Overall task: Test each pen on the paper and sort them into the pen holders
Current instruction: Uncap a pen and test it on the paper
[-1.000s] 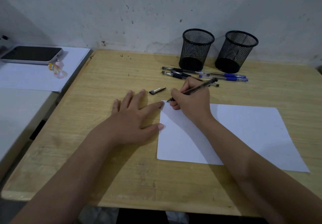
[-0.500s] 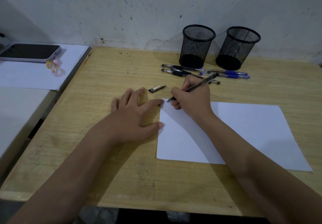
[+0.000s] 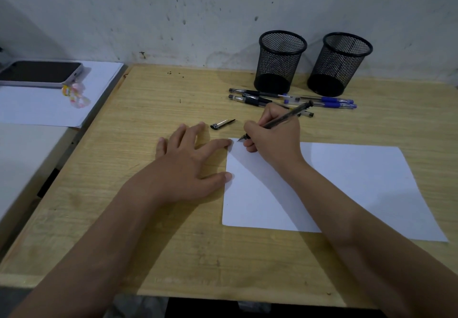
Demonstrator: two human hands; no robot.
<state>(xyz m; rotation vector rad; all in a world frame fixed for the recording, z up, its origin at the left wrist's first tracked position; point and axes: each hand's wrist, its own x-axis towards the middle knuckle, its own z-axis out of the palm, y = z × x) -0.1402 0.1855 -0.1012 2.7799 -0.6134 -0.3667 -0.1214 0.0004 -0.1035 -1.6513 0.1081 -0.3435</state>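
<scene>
A white sheet of paper [image 3: 347,189] lies on the wooden desk [image 3: 148,218]. My right hand [image 3: 275,141] grips a black pen [image 3: 287,115] in a writing hold, its tip at the paper's top left corner. My left hand [image 3: 188,164] lies flat and spread, with thumb and forefinger on the paper's left edge. The pen's cap [image 3: 222,124] lies on the desk just beyond my left fingers. Several more pens [image 3: 292,99], black and blue, lie in a row behind my right hand. Two black mesh pen holders [image 3: 280,62] [image 3: 338,65] stand by the wall; I see no pens in them.
To the left, a lower white surface holds a sheet of paper [image 3: 49,104], a phone [image 3: 39,73] and a small colourful charm [image 3: 75,93]. A grey stained wall [image 3: 198,8] closes off the back of the desk.
Both hands and the pen hold almost the same place; the view has only shifted slightly. No mark is visible on the paper.
</scene>
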